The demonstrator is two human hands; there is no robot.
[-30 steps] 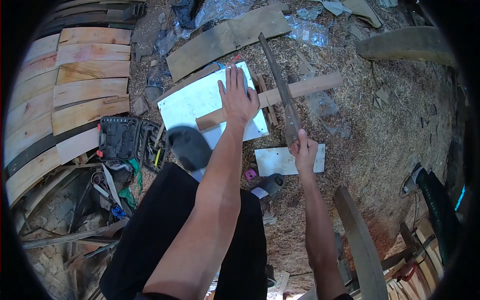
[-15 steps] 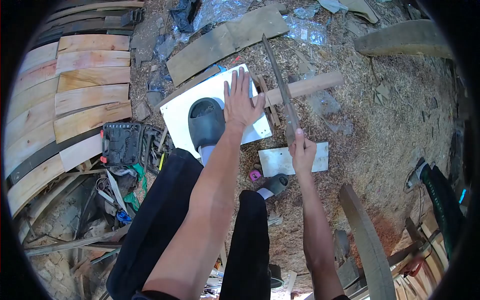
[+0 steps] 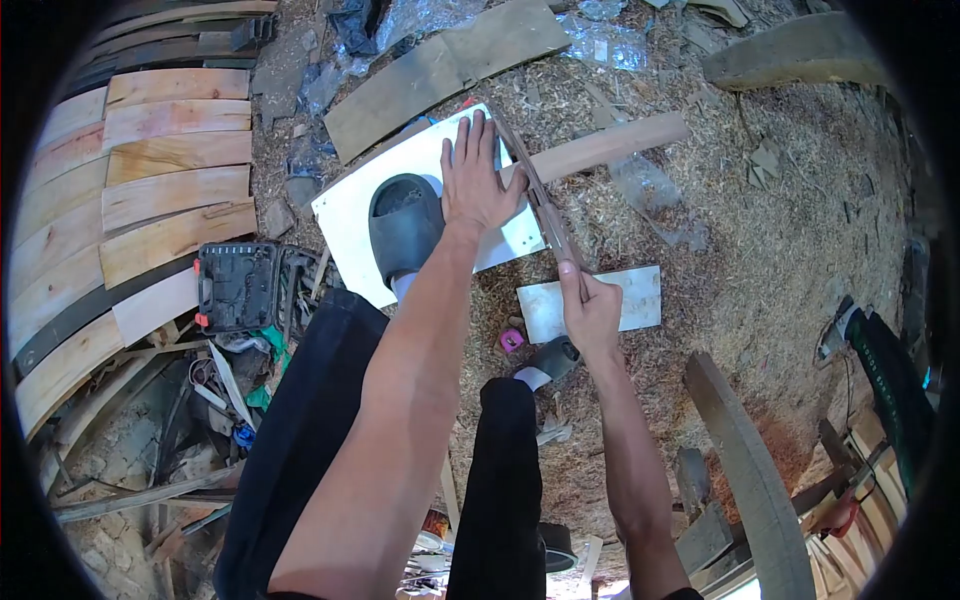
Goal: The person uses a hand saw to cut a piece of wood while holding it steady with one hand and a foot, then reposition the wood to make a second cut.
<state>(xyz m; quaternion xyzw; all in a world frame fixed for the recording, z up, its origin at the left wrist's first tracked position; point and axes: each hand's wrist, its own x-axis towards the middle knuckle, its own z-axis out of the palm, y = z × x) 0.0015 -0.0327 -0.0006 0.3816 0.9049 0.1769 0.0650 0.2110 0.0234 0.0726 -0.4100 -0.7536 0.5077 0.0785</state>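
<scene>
The right hand (image 3: 590,308) grips a long stiff handsaw (image 3: 540,205) by its handle; the open left hand (image 3: 478,180) presses the pale rigid wooden bar (image 3: 610,145) just beside the blade.

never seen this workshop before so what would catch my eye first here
Most striking is the long dark blade gripped by the right hand, angled across a wooden stick at centre top. The left hand presses flat beside a grey shoe planted on a white board. Pale curved planks line the left, over sawdust.
</scene>
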